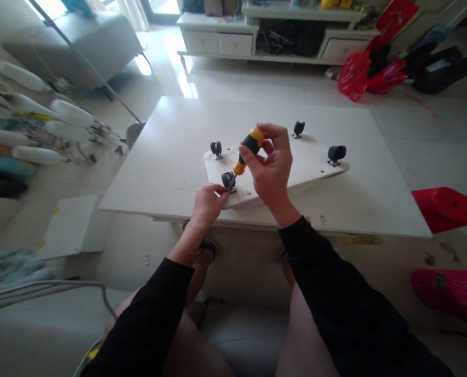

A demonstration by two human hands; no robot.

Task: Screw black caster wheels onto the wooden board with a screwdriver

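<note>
My right hand (275,165) grips a yellow and black screwdriver (251,146) by its handle. The shaft slants down and left to the metal plate of a black caster wheel (228,179). At that plate, the fingers of my left hand (210,201) pinch close to the screwdriver's tip; whatever is between them is too small to make out. The caster stands on a white board (292,166) that lies on the table. Three more casters stand on the board: one at its left (216,148), one at the far side (298,129) and one at the right (336,154).
The white table (170,157) spreads under the board. Small screws (246,193) lie near my right wrist. A red stool (445,209) is beyond the table's right edge, with a pink basket (449,293) below it. A white box (72,225) sits on the floor at left.
</note>
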